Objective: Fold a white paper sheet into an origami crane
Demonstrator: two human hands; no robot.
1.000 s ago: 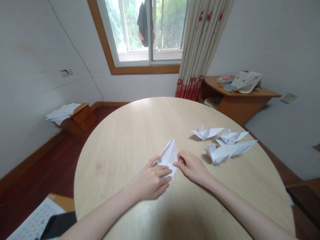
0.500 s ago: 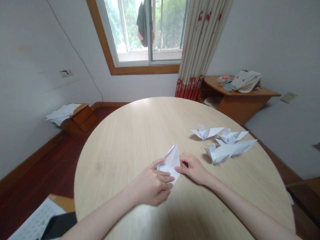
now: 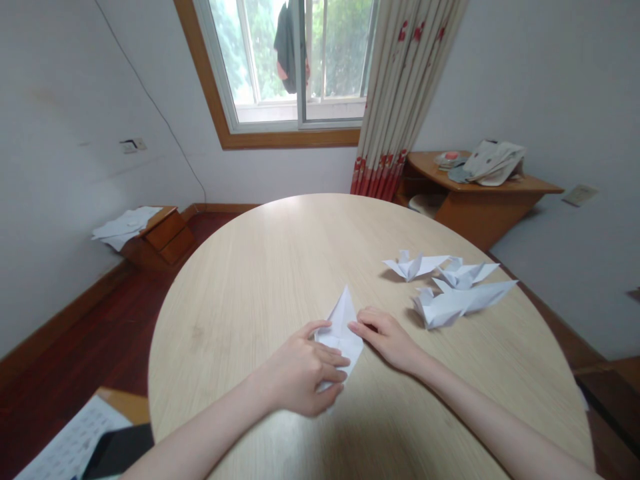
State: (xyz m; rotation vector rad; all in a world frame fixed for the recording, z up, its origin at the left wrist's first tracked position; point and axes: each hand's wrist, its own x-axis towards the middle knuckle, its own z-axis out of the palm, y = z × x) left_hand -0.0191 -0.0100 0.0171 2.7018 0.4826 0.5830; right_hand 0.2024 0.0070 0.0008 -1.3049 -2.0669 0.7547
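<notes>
A white sheet of folded paper [image 3: 344, 327] lies on the round table, its narrow point facing away from me. My left hand [image 3: 307, 370] rests over its left and lower part with the fingers stretched out and spread, pressing the paper down. At the right edge, my right hand [image 3: 383, 337] has its thumb on the paper and its other fingers curled in, so the edge sits in a pinch. Part of the paper's lower left is covered by my left fingers.
Several folded white paper birds [image 3: 450, 308] stand to the right on the pale wooden table [image 3: 240, 280]. Printed paper [image 3: 80, 433] and a dark flat object [image 3: 120, 453] lie at lower left. Beyond are a wooden desk [image 3: 500, 207] with a bag and a low cabinet [image 3: 167, 240].
My right thumb has moved slightly up along the paper's right edge. The upper part of the paper has changed shape, its point now lying further left. My left hand has hardly moved.
</notes>
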